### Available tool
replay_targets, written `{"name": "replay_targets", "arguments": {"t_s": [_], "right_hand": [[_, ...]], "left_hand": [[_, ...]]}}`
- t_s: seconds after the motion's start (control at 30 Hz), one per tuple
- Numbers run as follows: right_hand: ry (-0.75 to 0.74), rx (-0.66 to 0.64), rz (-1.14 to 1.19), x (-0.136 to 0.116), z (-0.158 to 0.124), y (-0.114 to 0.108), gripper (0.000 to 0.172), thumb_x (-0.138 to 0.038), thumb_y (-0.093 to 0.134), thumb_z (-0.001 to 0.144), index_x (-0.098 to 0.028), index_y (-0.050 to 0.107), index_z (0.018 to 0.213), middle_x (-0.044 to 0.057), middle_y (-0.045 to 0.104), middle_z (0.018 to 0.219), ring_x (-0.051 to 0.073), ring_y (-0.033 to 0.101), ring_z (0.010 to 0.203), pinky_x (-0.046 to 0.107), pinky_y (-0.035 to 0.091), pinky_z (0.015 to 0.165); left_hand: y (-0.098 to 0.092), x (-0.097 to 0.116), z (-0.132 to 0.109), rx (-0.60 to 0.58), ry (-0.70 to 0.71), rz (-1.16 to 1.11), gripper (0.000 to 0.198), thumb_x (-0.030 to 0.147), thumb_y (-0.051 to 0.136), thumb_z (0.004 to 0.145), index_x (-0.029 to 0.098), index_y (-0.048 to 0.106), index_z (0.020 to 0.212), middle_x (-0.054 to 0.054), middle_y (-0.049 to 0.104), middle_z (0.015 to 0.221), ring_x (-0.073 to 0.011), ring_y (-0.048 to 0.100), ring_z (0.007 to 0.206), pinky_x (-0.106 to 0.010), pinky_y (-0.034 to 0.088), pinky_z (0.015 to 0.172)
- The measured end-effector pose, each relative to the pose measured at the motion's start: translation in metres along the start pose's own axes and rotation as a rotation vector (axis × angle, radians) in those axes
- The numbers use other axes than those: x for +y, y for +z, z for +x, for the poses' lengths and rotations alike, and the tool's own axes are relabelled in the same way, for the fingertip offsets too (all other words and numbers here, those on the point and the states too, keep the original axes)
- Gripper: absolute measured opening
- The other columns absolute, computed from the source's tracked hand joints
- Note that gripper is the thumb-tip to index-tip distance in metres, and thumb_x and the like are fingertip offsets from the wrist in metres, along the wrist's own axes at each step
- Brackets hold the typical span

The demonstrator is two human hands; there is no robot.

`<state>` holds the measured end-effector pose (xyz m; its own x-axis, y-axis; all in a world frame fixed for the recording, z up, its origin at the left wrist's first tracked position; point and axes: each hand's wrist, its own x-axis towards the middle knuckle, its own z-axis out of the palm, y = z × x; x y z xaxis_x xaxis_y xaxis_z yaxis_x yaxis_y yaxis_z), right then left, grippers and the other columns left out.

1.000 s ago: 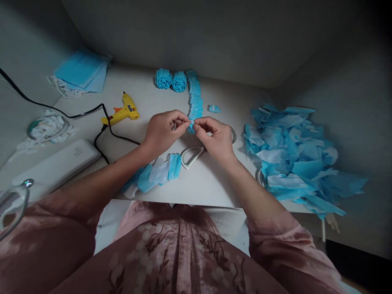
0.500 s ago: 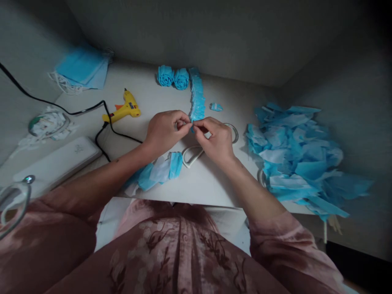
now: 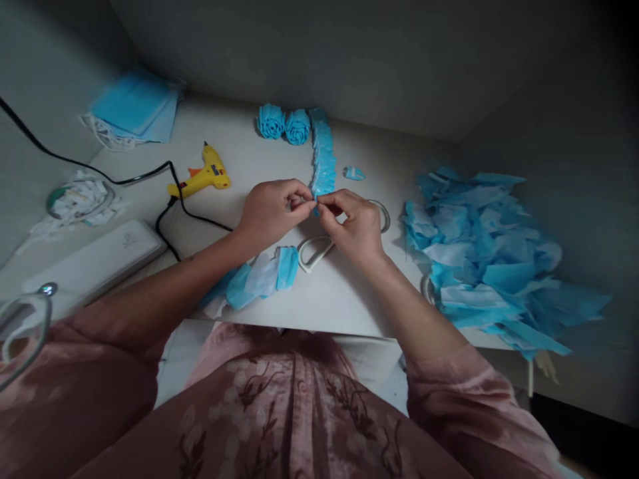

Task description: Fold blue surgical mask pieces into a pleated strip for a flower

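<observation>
**Two hands pinch a pleated blue strip (image 3: 323,150)**

The strip runs from the far middle of the table (image 3: 344,299) toward the person, its near end between the fingertips. The left hand (image 3: 272,211) and right hand (image 3: 355,223) both grip there, thumb against forefinger, tips nearly meeting, the other fingers curled. Both forearms reach inward from the near corners.

Left of the strip's far end sit two blue rosettes (image 3: 284,124); to its right, a small blue piece (image 3: 354,173). At left, white strips (image 3: 82,196) lie in and around a round-rimmed object, perhaps a dish; I can't tell. A yellow glue gun (image 3: 202,178) lies nearer the middle. Blue scraps (image 3: 494,253) heap at right.
</observation>
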<state>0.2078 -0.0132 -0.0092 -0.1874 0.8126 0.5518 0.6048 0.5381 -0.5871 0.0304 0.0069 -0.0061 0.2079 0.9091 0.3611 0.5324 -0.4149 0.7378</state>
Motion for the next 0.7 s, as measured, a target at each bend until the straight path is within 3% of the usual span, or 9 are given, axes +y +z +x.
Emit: {"name": "replay_targets", "arguments": {"t_s": [0.43,0.7], "right_hand": [[0.038,-0.023,0.037,-0.0025,-0.0005,-0.0002,0.015,-0.019,0.059,0.088,-0.021,0.074,0.085,0.004,0.076,0.086,0.016,0.065,0.074,0.029,0.050,0.076],[0.297,0.011,0.333,0.0072,0.0049,0.0019,0.011,-0.026,0.064,0.081,-0.020,0.072,0.081,-0.001,0.070,0.074,0.013,0.059,0.066,0.026,0.048,0.065]], "left_hand": [[-0.0002,0.0035,-0.0002,0.002,0.002,0.006,0.009,0.021,0.061,0.077,0.020,0.070,0.077,0.002,0.064,0.063,-0.0127,0.053,0.060,-0.027,0.036,0.056],[-0.0052,0.0040,0.0032,0.023,-0.029,-0.097,0.006,0.018,0.060,0.075,0.020,0.065,0.072,0.003,0.060,0.061,-0.0107,0.050,0.057,-0.024,0.040,0.057]]}}
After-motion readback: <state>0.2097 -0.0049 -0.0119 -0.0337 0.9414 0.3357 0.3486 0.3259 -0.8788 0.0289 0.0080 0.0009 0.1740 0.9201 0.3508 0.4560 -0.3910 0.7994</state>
